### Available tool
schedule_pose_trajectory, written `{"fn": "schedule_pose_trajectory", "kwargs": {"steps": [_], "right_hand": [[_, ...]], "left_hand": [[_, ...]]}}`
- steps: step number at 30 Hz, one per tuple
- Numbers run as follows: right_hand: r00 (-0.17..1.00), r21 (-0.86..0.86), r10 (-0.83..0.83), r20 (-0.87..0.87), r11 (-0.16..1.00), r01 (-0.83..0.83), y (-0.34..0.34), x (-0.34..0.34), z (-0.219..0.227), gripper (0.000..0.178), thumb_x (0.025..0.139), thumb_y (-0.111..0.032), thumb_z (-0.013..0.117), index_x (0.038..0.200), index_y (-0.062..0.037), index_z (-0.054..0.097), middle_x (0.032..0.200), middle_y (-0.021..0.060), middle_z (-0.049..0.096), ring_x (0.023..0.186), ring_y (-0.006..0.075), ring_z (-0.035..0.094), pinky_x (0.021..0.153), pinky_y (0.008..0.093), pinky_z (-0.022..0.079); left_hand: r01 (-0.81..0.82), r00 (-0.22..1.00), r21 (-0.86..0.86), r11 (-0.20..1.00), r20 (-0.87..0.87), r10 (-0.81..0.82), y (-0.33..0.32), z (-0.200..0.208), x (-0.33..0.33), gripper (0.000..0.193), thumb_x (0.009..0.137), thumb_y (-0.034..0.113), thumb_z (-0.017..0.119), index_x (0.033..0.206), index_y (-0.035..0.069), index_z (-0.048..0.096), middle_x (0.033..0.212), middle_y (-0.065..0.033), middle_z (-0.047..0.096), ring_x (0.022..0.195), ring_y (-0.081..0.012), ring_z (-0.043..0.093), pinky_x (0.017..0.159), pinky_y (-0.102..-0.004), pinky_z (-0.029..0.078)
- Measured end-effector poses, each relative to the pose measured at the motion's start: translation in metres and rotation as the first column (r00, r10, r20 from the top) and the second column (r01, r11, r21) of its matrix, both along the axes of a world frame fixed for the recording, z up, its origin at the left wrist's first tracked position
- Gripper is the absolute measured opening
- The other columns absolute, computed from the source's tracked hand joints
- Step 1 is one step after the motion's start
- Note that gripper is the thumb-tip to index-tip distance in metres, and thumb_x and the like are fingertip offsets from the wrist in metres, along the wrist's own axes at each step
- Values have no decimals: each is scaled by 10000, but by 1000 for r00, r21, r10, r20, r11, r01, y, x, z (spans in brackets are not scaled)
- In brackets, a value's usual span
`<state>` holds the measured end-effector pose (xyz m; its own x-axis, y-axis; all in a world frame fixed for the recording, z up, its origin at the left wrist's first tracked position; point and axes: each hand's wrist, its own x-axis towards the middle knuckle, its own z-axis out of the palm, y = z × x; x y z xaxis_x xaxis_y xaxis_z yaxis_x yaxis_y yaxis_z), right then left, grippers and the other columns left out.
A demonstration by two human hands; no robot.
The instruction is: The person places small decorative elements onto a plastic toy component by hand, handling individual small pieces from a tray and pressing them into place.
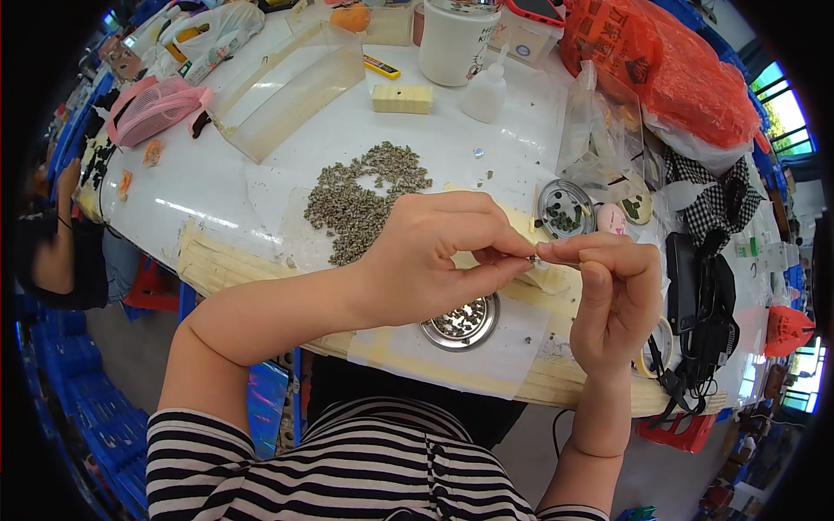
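Parts pile [365, 198] blocks fwd reach.

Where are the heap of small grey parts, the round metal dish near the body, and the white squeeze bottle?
Heap of grey parts [360, 200], head view, middle of the pile.
Metal dish [460, 325], head view, visible inside below the left hand.
Squeeze bottle [484, 94], head view, bottle body.

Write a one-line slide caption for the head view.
Both hands, left hand and right hand, pinch a tiny part above a round metal dish, beside a pile of small pieces.
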<state>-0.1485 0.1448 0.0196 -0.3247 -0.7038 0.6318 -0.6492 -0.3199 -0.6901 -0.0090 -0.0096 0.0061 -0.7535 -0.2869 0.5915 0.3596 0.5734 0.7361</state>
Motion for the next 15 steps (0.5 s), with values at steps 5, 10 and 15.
{"fn": "schedule_pose_trajectory", "kwargs": {"steps": [5,10,15], "right_hand": [[997,-21,-31,-71,999,30,1,1,1,101,951,-51,643,947,8,561,894,151,721,798,216,707,690,273,551],[980,-18,-56,-193,998,54,0,-1,5,112,931,-52,672,929,10,578,880,149,720,782,218,705,674,274,551],[977,-35,-76,-199,997,70,0,-1,4,117,931,-58,674,924,8,578,873,148,719,767,215,701,664,273,548]], "left_hand": [[1,1000,-1,1000,-4,-1,0,0,-1,166,771,-21,787,925,32,751,822,-63,697,685,-136,674,593,-241,527],[-2,1000,1,1000,-12,2,0,-1,0,178,766,-19,792,932,31,752,821,-66,697,686,-138,674,597,-241,528],[-1,1000,6,1000,5,1,0,1,0,185,764,-19,794,937,30,753,820,-67,696,684,-138,672,599,-241,529]]}}
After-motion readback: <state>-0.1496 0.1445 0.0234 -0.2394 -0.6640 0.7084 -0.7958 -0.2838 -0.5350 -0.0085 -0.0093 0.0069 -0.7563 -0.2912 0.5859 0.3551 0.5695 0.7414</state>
